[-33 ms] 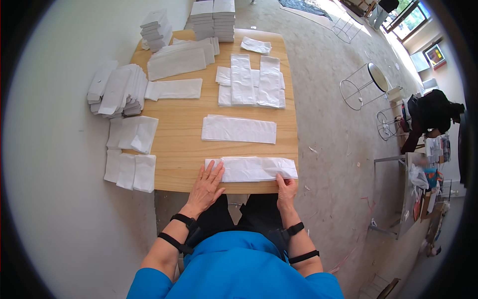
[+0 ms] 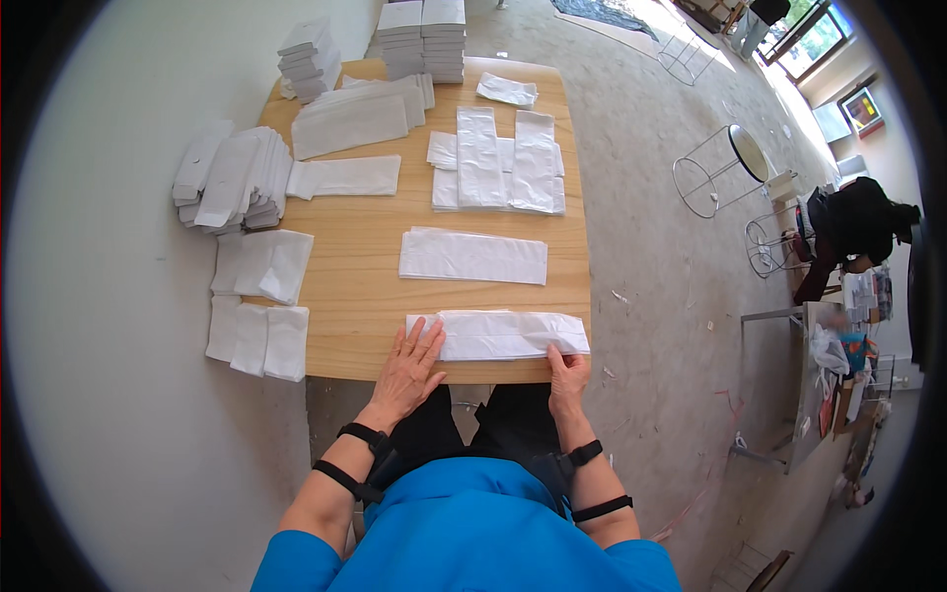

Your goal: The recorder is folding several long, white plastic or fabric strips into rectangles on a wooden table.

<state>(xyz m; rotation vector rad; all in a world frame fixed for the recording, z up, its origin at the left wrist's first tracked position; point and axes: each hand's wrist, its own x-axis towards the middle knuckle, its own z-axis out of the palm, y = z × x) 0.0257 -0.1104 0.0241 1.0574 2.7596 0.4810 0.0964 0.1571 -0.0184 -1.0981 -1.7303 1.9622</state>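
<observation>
A long white folded strip (image 2: pixel 493 336), thin like paper or plastic bag film, lies crosswise along the near edge of the wooden table. My left hand (image 2: pixel 406 363) rests on the strip's left end with its fingers stretched flat. At the other end, my right hand (image 2: pixel 567 380) pinches the near edge between thumb and fingers, and the strip is slightly crumpled there. Just beyond lies a flat stack of similar white strips (image 2: pixel 473 256). Whether the strips are bags or plain sheets I cannot tell.
More folded white pieces (image 2: pixel 513 163) lie crossed farther back. Along the left edge are small white stacks (image 2: pixel 268 340) and a heap of flat white boxes (image 2: pixel 237 178). Box stacks (image 2: pixel 424 39) stand at the far edge. A stool (image 2: pixel 747 153) and another person (image 2: pixel 853 232) are to the right.
</observation>
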